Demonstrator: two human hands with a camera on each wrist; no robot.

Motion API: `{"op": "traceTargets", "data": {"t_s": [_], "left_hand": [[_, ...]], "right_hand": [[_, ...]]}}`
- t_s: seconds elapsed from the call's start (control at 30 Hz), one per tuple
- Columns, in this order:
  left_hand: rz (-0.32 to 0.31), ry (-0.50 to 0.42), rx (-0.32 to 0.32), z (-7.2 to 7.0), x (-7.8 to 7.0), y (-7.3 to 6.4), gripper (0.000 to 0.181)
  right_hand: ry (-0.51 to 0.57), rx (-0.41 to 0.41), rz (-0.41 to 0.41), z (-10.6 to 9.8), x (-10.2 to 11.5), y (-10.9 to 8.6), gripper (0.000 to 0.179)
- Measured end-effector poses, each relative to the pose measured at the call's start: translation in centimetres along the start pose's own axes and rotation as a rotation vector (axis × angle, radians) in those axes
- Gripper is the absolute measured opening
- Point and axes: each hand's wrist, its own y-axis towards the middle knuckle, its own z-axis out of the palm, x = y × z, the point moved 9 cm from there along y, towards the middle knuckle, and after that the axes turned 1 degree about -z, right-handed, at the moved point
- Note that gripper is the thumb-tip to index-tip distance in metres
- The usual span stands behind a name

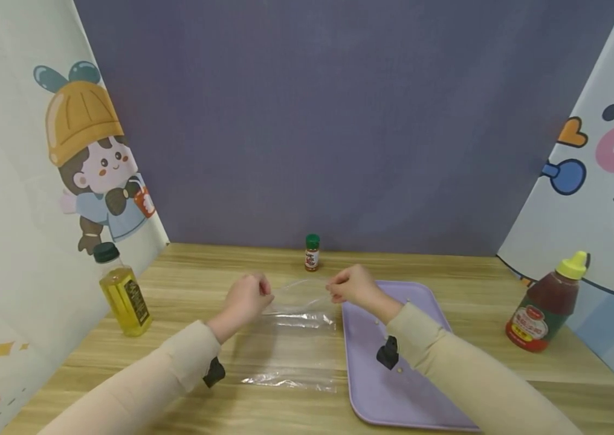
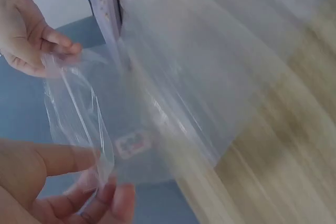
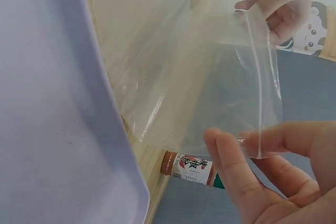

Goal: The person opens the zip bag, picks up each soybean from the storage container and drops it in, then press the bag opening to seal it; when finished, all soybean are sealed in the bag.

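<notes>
Left grip [image 1: 247, 297] and right grip [image 1: 357, 286] pinch a transparent, crinkled, rectangular plastic bag [image 1: 293, 341].

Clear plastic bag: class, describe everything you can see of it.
The bag is thin, transparent, shiny plastic, creased, with a narrow strip running along its mouth. The left hand and right hand pinch opposite ends of the mouth, which is raised and looks slightly parted. Its body extends over the wooden table, left of the tray. No contents show.
</notes>
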Motion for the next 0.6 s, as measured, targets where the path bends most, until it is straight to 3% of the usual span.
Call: {"op": "traceTargets", "data": {"t_s": [0.33, 0.6], "left_hand": [[0.074, 0.069, -0.007, -0.2, -1.2, 0.0, 0.009], [0.095, 0.044, 0.006, -0.2, -1.1, -0.2, 0.004]], "right_hand": [[-0.046, -0.025, -0.001, -0.4, -0.3, -0.1, 0.013], [-0.035, -0.038, 0.0, -0.6, -0.5, -0.1, 0.012]]}}
